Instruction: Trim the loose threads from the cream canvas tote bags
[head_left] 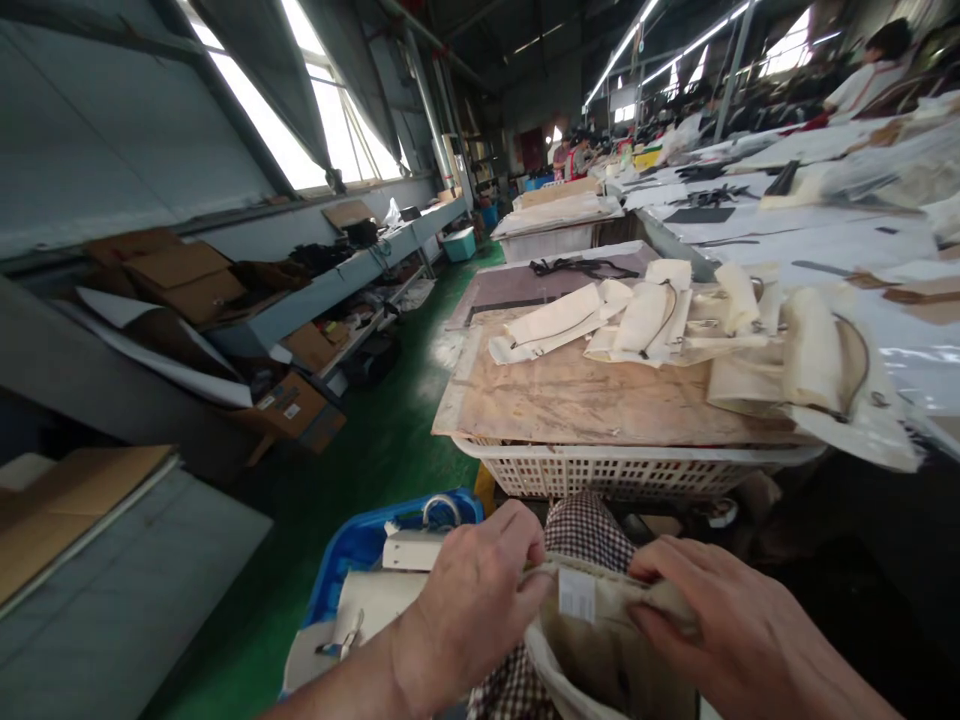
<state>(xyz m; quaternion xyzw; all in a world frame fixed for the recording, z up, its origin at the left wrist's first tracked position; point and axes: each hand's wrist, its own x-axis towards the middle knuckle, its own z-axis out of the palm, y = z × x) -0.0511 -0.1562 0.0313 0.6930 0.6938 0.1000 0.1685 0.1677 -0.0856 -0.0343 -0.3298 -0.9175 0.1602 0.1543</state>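
Observation:
A cream bag (pixel 600 640) rests over my lap with its mouth gaping toward me. Inside its far wall a small white label (pixel 577 596) shows. My left hand (pixel 484 590) pinches the rim at the left of the label. On the other side my right hand (pixel 701 605) is closed around the edge, thumb inside the mouth. The lower part of the bag runs out of the picture. Close by my left forearm, a blue crate (pixel 337 560) holds cream pieces, one with a metal clasp (pixel 351 635).
Ahead, a brown board (pixel 525 400) lies across a white plastic basket (pixel 600 470), with several cream pieces (pixel 660 315) with zippers on it. Boxes and a long bench (pixel 315 310) line the left wall beside a green floor (pixel 390 420). Other people (pixel 874 75) sit farther back.

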